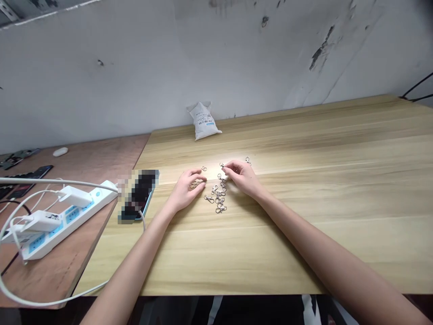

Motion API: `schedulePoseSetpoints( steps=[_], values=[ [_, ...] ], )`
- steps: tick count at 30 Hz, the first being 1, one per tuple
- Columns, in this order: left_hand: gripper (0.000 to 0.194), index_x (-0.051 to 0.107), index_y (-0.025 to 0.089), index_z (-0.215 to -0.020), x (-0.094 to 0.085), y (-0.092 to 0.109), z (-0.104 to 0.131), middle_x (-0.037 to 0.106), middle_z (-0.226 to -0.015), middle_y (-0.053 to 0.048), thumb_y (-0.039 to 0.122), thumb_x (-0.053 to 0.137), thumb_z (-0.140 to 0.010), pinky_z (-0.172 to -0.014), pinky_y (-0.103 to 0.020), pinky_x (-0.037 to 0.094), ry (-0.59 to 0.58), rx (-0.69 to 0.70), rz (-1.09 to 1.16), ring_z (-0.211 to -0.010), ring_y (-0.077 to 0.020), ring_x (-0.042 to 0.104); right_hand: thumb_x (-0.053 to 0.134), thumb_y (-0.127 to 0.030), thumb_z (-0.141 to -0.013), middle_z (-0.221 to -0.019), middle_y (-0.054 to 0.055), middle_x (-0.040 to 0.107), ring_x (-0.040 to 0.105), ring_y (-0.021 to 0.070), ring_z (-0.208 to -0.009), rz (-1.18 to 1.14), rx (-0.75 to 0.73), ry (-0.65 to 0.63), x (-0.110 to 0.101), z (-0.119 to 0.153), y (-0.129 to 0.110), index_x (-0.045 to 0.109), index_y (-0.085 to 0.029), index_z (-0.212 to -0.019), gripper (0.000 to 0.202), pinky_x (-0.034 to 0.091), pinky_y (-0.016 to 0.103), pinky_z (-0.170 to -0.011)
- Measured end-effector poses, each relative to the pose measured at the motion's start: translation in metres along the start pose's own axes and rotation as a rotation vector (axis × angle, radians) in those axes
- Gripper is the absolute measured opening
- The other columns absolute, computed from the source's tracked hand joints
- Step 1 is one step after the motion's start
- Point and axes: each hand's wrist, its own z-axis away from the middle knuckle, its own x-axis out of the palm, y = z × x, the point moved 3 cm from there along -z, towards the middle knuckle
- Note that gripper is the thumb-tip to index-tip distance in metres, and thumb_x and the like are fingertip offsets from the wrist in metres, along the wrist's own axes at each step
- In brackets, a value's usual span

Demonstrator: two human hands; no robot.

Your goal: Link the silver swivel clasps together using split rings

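Note:
My left hand (185,192) rests on the wooden table with its fingers curved and apart. Several split rings (193,184) lie on the surface between its thumb and fingers, and another pair of rings (204,169) sits just beyond its fingertips. With thumb and forefinger, my right hand (242,177) pinches a small metal ring (222,165); whether a clasp is joined to it is hidden by the fingers. Between the hands spreads a loose pile of silver lobster clasps (220,194). One more clasp (248,160) lies beyond my right hand, partly covered by it.
A white plastic packet (204,122) stands against the wall at the back. Left of my left hand lies a phone (140,196) with a cable. On the lower brown table are a white power strip (72,216) with chargers, loose cables and a white oval object (60,151).

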Motion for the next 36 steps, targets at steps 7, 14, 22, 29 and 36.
schedulePoseSetpoints(
  steps=[7,14,22,29,36],
  values=[
    [0.031,0.059,0.021,-0.121,-0.009,-0.013,-0.025,0.060,-0.120,-0.009,0.029,0.055,-0.091,-0.099,-0.039,0.048,0.037,0.012,0.030,-0.112,-0.0209,0.060,0.058,-0.039,-0.085,-0.071,0.001,0.061,0.051,0.0124,-0.062,0.013,-0.014,-0.018,0.002,0.000,-0.001,0.063,-0.017,-0.078,0.024,0.040,0.027,-0.059],
    [0.022,0.069,0.019,-0.104,-0.004,-0.030,-0.071,0.064,-0.105,-0.009,0.022,0.051,-0.091,-0.089,-0.039,0.050,0.042,0.088,-0.326,-0.102,-0.0245,0.059,0.060,-0.042,-0.085,-0.066,0.000,0.056,0.049,0.0124,-0.059,-0.068,0.048,-0.060,0.003,0.001,0.000,0.061,-0.017,-0.078,0.026,0.039,0.026,-0.056],
    [0.021,0.069,0.020,-0.091,-0.003,-0.014,-0.062,0.066,-0.095,-0.008,0.021,0.049,-0.094,-0.069,-0.029,0.050,0.031,0.226,-0.574,-0.091,-0.0211,0.059,0.058,-0.041,-0.087,-0.066,-0.001,0.053,0.045,0.0121,-0.059,-0.106,0.083,-0.085,0.002,0.001,-0.002,0.060,-0.018,-0.078,0.025,0.036,0.026,-0.055],
    [0.018,0.068,0.018,-0.091,0.000,-0.012,-0.064,0.068,-0.093,-0.007,0.019,0.050,-0.094,-0.072,-0.030,0.050,0.031,0.244,-0.528,-0.089,-0.0200,0.060,0.058,-0.039,-0.088,-0.067,-0.001,0.054,0.044,0.0114,-0.059,-0.074,0.090,-0.081,0.001,0.002,-0.005,0.061,-0.017,-0.079,0.024,0.035,0.026,-0.055],
    [0.022,0.065,0.018,-0.107,-0.005,-0.019,-0.057,0.065,-0.106,-0.008,0.018,0.046,-0.094,-0.084,-0.034,0.052,-0.006,0.214,-0.348,-0.098,-0.0213,0.060,0.058,-0.036,-0.089,-0.068,-0.001,0.055,0.044,0.0109,-0.059,-0.080,0.098,-0.086,0.001,0.002,-0.005,0.062,-0.017,-0.079,0.022,0.035,0.025,-0.056]
  ],
)
